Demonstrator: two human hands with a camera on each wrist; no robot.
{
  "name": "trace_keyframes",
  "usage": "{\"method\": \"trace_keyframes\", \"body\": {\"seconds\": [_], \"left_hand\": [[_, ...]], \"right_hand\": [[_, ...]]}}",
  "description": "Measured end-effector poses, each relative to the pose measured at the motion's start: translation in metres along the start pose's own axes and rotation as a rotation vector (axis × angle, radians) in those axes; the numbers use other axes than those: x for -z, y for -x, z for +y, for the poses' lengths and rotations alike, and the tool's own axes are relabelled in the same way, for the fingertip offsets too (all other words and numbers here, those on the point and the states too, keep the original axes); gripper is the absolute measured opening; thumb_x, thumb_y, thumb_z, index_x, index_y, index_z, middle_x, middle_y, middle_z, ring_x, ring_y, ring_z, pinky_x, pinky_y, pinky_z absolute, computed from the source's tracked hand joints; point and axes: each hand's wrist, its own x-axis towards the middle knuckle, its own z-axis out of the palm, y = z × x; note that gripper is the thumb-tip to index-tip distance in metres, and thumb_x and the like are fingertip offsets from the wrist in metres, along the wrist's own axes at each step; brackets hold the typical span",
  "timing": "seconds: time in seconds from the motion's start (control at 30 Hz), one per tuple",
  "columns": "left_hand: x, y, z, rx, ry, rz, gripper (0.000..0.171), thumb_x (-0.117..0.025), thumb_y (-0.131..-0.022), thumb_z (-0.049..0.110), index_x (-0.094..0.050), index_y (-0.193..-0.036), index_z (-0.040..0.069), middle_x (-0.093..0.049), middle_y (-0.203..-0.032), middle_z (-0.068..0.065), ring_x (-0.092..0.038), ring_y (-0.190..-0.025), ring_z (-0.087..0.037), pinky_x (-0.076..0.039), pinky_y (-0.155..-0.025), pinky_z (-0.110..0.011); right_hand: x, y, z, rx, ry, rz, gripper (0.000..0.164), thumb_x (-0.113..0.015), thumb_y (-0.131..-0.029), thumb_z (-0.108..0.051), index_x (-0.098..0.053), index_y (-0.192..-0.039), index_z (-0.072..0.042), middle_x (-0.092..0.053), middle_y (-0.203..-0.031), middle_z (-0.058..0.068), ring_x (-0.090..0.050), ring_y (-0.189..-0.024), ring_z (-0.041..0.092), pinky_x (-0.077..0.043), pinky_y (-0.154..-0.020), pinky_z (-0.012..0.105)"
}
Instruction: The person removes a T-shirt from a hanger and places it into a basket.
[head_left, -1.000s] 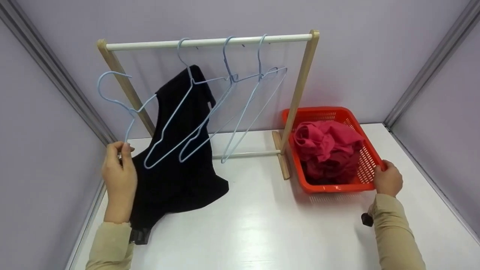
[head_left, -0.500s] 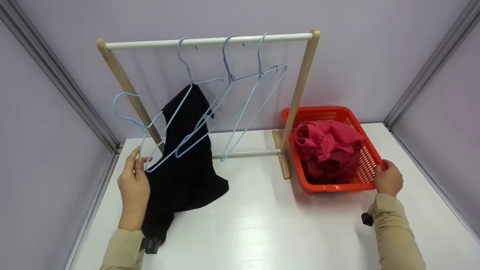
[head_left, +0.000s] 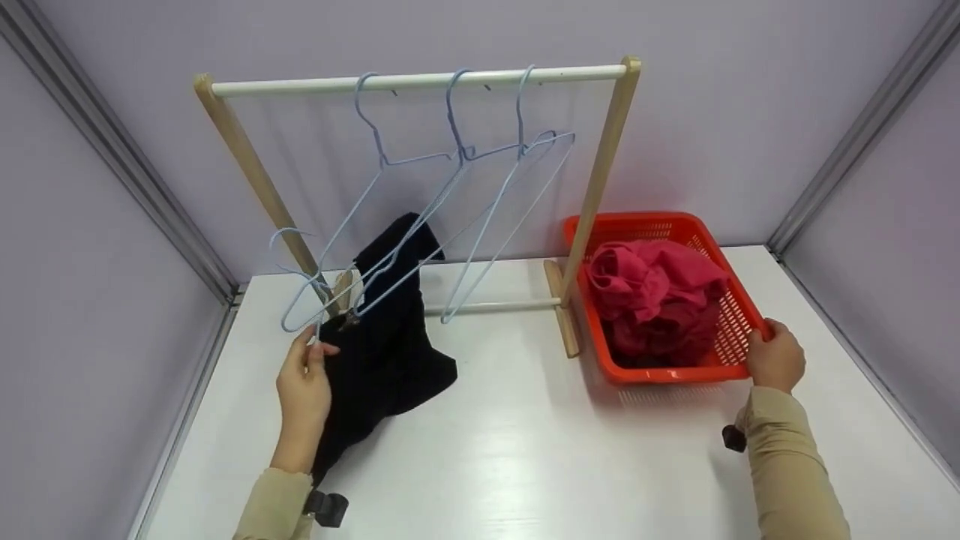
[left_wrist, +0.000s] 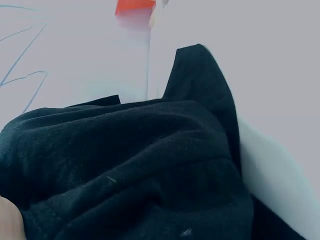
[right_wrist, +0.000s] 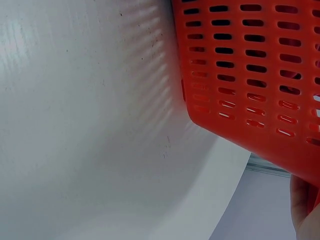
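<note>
My left hand (head_left: 304,390) pinches a light blue wire hanger (head_left: 289,229) by one shoulder, below the left end of the rack. On that hanger is a black sleeveless top (head_left: 394,352), drooping close over the white table; its cloth fills much of the left wrist view (left_wrist: 135,155). The hanger's far side lies mostly hidden in the cloth. My right hand (head_left: 778,360) grips the near right corner of a red plastic basket (head_left: 679,375), whose slotted wall (right_wrist: 250,95) shows large in the right wrist view. Crumpled pink and dark red clothes (head_left: 660,281) lie in the basket.
A small wooden clothes rack (head_left: 607,150) stands at the back, its white top bar (head_left: 292,86) carrying three bare blue hangers (head_left: 373,131). The leftmost of these overlaps the held hanger in the head view. Pale walls (head_left: 885,150) enclose the table (head_left: 510,465).
My left hand has moved right and toward the rack, lowering the hanger and black top. The top's upper part has dropped below the bare hangers' necks. My right hand and the basket have stayed put.
</note>
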Motion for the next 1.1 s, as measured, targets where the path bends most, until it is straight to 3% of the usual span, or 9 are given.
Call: {"method": "trace_keyframes", "body": {"seconds": [0.13, 0.3, 0.43, 0.53, 0.63, 0.83, 1.1], "left_hand": [[-0.006, 0.004, 0.001, 0.005, -0.029, -0.038, 0.037, -0.037, -0.101, 0.016, -0.05, -0.13, -0.003, -0.066, -0.096, -0.021, -0.058, -0.105, -0.031, -0.043, -0.093, -0.039], [-0.013, 0.011, -0.002, 0.018, -0.019, -0.065, 0.034, -0.039, -0.101, 0.012, -0.051, -0.129, -0.003, -0.067, -0.096, -0.019, -0.059, -0.106, -0.029, -0.043, -0.093, -0.036], [-0.017, 0.016, -0.006, 0.032, -0.008, -0.102, 0.035, -0.039, -0.1, 0.012, -0.05, -0.13, -0.003, -0.067, -0.096, -0.02, -0.058, -0.106, -0.029, -0.043, -0.095, -0.039], [-0.019, 0.018, -0.007, 0.035, -0.004, -0.122, 0.036, -0.038, -0.101, 0.013, -0.049, -0.13, -0.004, -0.066, -0.096, -0.021, -0.058, -0.107, -0.033, -0.043, -0.095, -0.043], [-0.021, 0.019, -0.008, 0.052, -0.001, -0.137, 0.036, -0.038, -0.101, 0.014, -0.049, -0.131, -0.004, -0.066, -0.098, -0.022, -0.057, -0.109, -0.035, -0.042, -0.096, -0.046], [-0.027, 0.022, -0.012, 0.093, -0.006, -0.165, 0.035, -0.041, -0.1, 0.012, -0.049, -0.132, -0.001, -0.067, -0.101, -0.02, -0.056, -0.113, -0.034, -0.04, -0.1, -0.047], [-0.044, 0.031, -0.016, 0.084, -0.021, -0.2, 0.032, -0.042, -0.1, 0.007, -0.051, -0.129, -0.002, -0.068, -0.098, -0.018, -0.058, -0.1, -0.03, -0.042, -0.091, -0.042]], "right_hand": [[0.0, 0.001, -0.001, 0.009, 0.007, 0.019, 0.044, -0.038, -0.095, -0.016, -0.047, -0.132, 0.006, -0.053, -0.126, 0.033, -0.052, -0.114, 0.048, -0.039, -0.095, 0.056], [0.0, 0.005, -0.009, 0.036, 0.039, 0.048, 0.044, -0.038, -0.095, -0.016, -0.048, -0.129, 0.009, -0.053, -0.122, 0.035, -0.051, -0.111, 0.05, -0.04, -0.093, 0.058], [-0.004, 0.009, -0.014, 0.115, 0.038, 0.22, 0.039, -0.039, -0.093, -0.014, -0.055, -0.12, 0.01, -0.056, -0.116, 0.035, -0.049, -0.108, 0.051, -0.037, -0.093, 0.058], [-0.011, 0.013, -0.023, 0.214, -0.032, 0.363, 0.033, -0.042, -0.093, -0.011, -0.059, -0.112, 0.01, -0.058, -0.111, 0.032, -0.049, -0.103, 0.048, -0.036, -0.092, 0.056], [-0.019, 0.017, -0.039, 0.329, -0.126, 0.429, 0.029, -0.044, -0.093, -0.01, -0.06, -0.107, 0.01, -0.06, -0.104, 0.031, -0.051, -0.096, 0.046, -0.038, -0.088, 0.054], [-0.037, 0.031, -0.072, 0.496, -0.234, 0.387, 0.023, -0.047, -0.094, -0.009, -0.062, -0.104, 0.006, -0.06, -0.096, 0.026, -0.052, -0.088, 0.038, -0.041, -0.079, 0.045], [-0.058, 0.054, -0.103, 0.658, -0.291, 0.297, 0.019, -0.051, -0.093, -0.006, -0.064, -0.1, 0.006, -0.064, -0.096, 0.024, -0.059, -0.091, 0.037, -0.046, -0.084, 0.046]]}}
